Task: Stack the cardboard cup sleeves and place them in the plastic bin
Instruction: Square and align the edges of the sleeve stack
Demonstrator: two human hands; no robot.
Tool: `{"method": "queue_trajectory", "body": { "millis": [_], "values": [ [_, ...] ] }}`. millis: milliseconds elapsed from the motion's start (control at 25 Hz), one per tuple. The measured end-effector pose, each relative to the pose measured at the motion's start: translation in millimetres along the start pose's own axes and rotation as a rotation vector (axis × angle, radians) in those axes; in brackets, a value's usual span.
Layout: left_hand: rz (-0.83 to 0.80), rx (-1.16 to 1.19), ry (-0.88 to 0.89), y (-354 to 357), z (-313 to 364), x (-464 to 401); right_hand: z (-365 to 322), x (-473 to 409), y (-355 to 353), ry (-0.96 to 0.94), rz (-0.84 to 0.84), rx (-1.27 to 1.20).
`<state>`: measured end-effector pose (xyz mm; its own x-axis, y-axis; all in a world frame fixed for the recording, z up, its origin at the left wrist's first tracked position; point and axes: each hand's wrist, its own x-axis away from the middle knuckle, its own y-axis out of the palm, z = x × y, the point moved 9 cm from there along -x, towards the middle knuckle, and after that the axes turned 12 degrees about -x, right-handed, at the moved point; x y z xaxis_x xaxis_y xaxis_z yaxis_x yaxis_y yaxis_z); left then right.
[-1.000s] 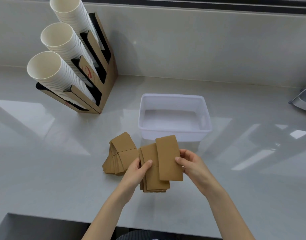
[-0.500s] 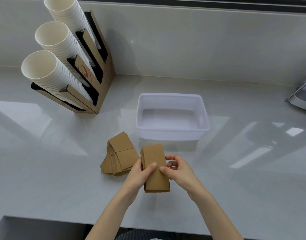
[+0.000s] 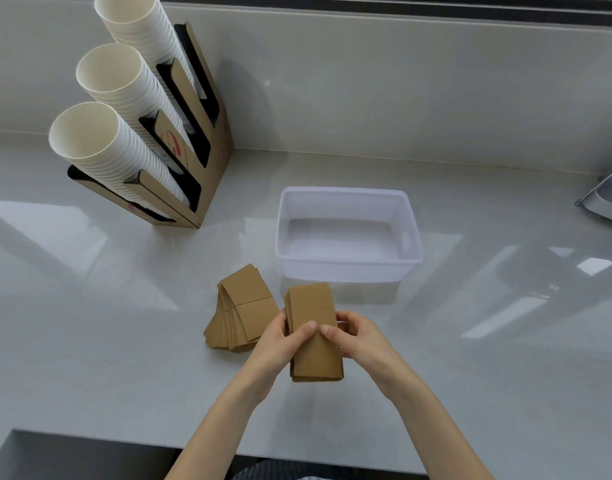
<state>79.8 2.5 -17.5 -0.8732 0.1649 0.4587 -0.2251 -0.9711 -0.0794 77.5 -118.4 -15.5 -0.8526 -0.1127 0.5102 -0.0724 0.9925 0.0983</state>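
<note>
A neat stack of brown cardboard cup sleeves [image 3: 313,317] is gripped from both sides, just above the counter. My left hand [image 3: 280,341] holds its left edge with the thumb on top. My right hand [image 3: 356,336] holds the right edge, thumb also on top. To the left lies a second, fanned pile of sleeves [image 3: 240,310] on the counter, untouched. The translucent white plastic bin [image 3: 346,199] stands just behind the held stack and has nothing in it.
A cardboard holder [image 3: 207,161] with three tilted columns of white paper cups [image 3: 96,140] stands at the back left. A wall runs along the back. A metallic object [image 3: 606,199] shows at the right edge. The counter's front edge [image 3: 89,441] lies near me.
The loose top sleeve, held askew a second ago, now lies squared on the stack. Both hands have closed in on the stack's sides.
</note>
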Motion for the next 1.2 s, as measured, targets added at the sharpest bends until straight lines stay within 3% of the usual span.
{"method": "queue_trajectory", "body": {
  "millis": [200, 360, 720, 1200],
  "values": [
    [0.025, -0.020, 0.062, -21.1, 14.0, -2.7, -9.5, -9.1, 6.2, 0.012, -0.017, -0.169],
    [0.084, -0.044, 0.050, -45.3, 16.4, -3.2, -17.8, -16.4, 16.7, -0.001, -0.033, -0.169],
    [0.230, -0.027, 0.053, -93.4, 14.4, -7.3, -37.7, -43.0, 53.7, -0.024, -0.041, 0.048],
    [0.435, -0.106, -0.077, -129.0, -6.6, -14.1, -38.8, -76.5, 92.5, -0.066, 0.055, 0.473]
  ]
}}
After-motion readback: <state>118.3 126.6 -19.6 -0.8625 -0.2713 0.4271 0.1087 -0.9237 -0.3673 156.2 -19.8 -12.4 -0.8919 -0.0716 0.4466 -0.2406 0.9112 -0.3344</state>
